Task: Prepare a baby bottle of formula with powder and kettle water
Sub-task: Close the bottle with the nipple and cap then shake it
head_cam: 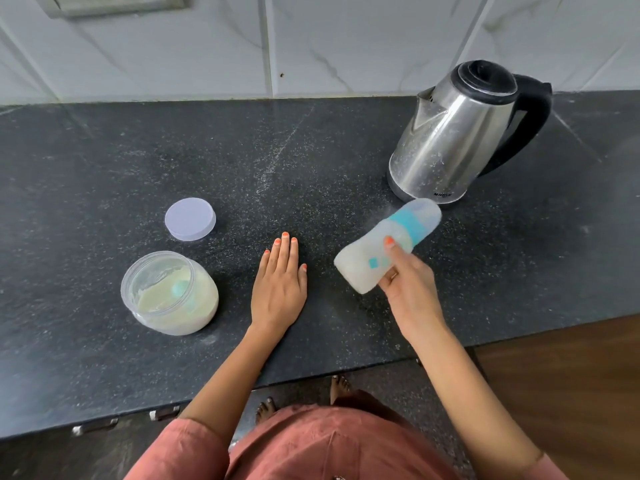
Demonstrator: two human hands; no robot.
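Observation:
My right hand (408, 282) grips a baby bottle (384, 244) above the counter. The bottle is tilted, base toward me, blue collar and clear cap pointing up to the right; it looks blurred and holds milky white liquid. My left hand (278, 285) lies flat on the dark counter (311, 150), fingers together, holding nothing. To its left stands an open clear jar (169, 292) of pale formula powder with a blue scoop (180, 289) inside. The jar's pale lilac lid (190, 219) lies on the counter behind it. A steel kettle (457, 133) with a black lid and handle stands at the back right.
A white marble-tiled wall (311, 43) rises behind the counter, with a socket plate (110, 3) at the top left. The counter's front edge runs diagonally below my arms. A wooden surface (571, 375) lies at the lower right, and bare feet stand on the floor below.

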